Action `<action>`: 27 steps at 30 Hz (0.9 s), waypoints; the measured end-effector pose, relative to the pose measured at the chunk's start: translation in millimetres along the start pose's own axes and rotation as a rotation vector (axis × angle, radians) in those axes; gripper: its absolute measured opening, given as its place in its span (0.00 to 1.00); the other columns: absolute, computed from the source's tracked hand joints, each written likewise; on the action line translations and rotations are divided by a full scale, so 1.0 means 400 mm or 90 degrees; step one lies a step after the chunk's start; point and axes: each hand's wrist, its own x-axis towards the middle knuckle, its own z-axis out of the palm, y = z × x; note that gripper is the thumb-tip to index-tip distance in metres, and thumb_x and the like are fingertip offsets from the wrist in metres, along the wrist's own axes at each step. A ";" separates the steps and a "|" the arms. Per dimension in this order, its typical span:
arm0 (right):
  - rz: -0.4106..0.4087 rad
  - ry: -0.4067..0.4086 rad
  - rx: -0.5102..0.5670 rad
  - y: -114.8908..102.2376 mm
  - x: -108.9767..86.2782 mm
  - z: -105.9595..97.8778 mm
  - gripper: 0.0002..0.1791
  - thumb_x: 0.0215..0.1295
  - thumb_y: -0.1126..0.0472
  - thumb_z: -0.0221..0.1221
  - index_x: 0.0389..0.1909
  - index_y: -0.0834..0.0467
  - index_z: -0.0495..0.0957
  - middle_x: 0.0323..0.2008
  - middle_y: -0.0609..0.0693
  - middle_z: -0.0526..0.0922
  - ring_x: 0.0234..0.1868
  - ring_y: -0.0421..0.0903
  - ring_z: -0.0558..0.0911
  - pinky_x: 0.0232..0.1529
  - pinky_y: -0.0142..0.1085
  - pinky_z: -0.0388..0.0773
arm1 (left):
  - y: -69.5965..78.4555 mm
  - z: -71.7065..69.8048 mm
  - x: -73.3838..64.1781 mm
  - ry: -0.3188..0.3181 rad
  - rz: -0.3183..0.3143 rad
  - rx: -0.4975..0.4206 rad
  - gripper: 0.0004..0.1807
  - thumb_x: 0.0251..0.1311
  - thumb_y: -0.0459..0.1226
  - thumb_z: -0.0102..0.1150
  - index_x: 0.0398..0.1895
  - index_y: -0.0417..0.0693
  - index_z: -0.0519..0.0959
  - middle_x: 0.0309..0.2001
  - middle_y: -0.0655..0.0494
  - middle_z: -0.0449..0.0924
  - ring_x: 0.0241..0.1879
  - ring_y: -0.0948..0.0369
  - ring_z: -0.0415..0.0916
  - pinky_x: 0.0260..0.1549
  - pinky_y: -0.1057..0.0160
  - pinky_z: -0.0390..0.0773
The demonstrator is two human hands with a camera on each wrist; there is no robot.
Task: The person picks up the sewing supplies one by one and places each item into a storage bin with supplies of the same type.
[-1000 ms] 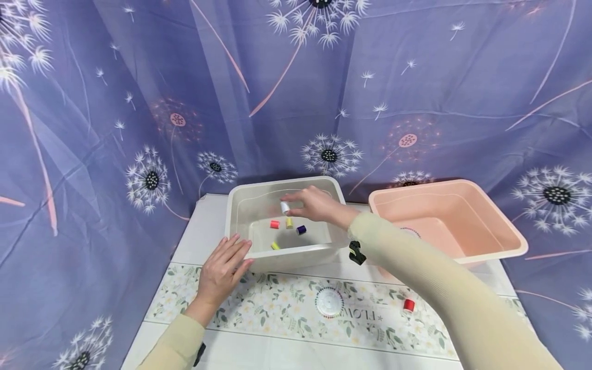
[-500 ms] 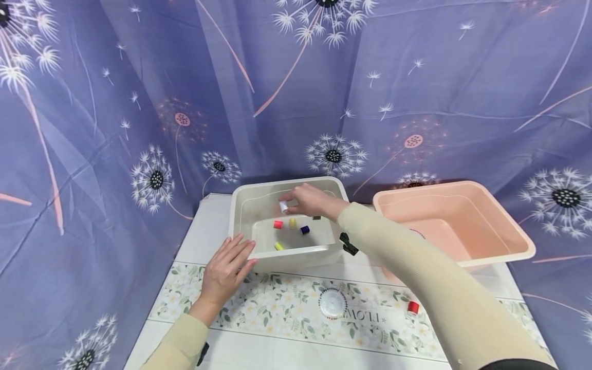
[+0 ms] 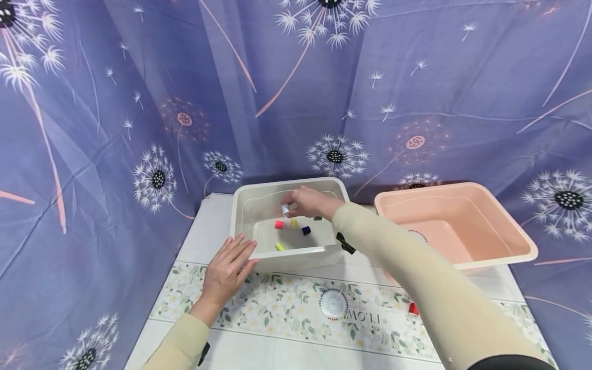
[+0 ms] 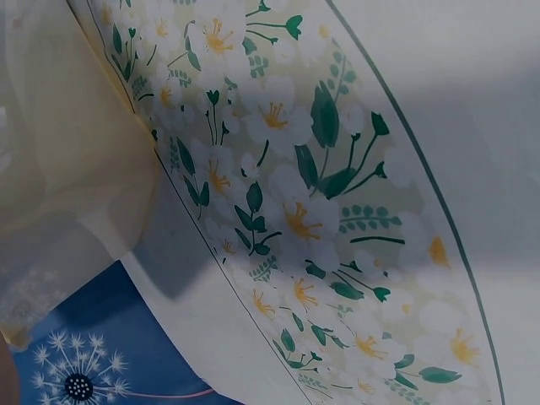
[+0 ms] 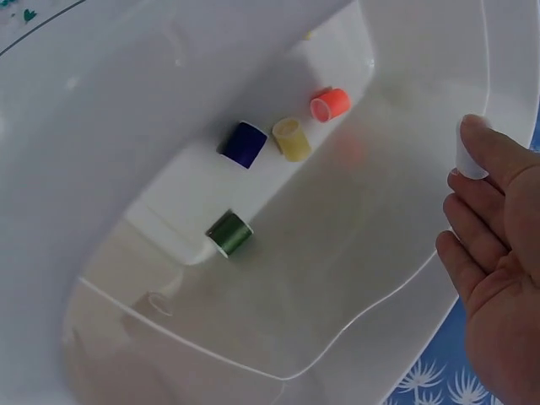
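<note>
Inside the light grey basin (image 3: 289,263), my right hand (image 3: 311,201) pinches a white thread spool (image 5: 471,150) between thumb and fingers, above the basin's floor. Below it lie several more spools: a neon red one (image 5: 330,105), a pale yellow one (image 5: 292,139), a dark blue one (image 5: 244,144) and a green one (image 5: 229,233). A bright yellow spool (image 3: 280,246) lies close to the front wall in the head view. My left hand (image 3: 227,267) rests on the basin's front-left rim with its fingers straight. The left wrist view shows mostly the flowered tabletop and a sleeve.
A peach basin (image 3: 497,257) stands to the right, with part of a round pin wheel (image 3: 418,235) visible inside it. Another pin wheel (image 3: 333,304) lies on the table (image 3: 277,329) in front. A red spool (image 3: 413,309) is partly covered by the right sleeve.
The view has shifted slightly. My right hand stays over the grey basin with the white spool, which has tilted a little. The green spool has come into sight beside the right wrist. The left hand keeps its place.
</note>
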 end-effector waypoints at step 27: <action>0.044 0.012 0.006 0.036 -0.091 -0.018 0.29 0.73 0.51 0.70 0.69 0.60 0.80 0.67 0.54 0.83 0.71 0.57 0.78 0.79 0.50 0.69 | 0.002 0.002 -0.002 0.003 -0.006 -0.001 0.33 0.82 0.60 0.44 0.60 0.45 0.87 0.54 0.47 0.90 0.62 0.45 0.84 0.67 0.42 0.80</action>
